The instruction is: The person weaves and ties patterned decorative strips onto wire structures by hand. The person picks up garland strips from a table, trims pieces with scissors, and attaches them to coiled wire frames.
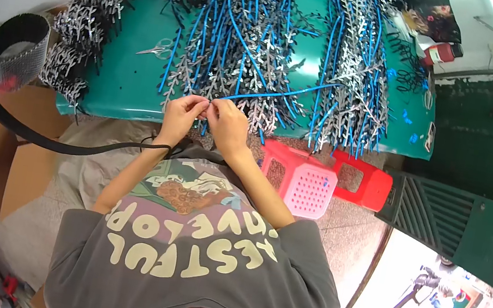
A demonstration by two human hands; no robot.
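Observation:
My left hand and my right hand meet at the front edge of the green table, fingers pinched together. A long blue stem runs from the fingertips of my right hand up to the right, across the other strands. What my left fingers pinch is too small to make out. Just beyond my hands lie bundles of black and silver leafy garland strands with blue stems among them. A second bundle of leafy strands lies to the right. Small scissors rest on the table left of my hands.
More black and silver garland hangs over the table's left side. The green tabletop carries a red bottle at the far right. Pink stool and red stool stand below. A cardboard box is at left.

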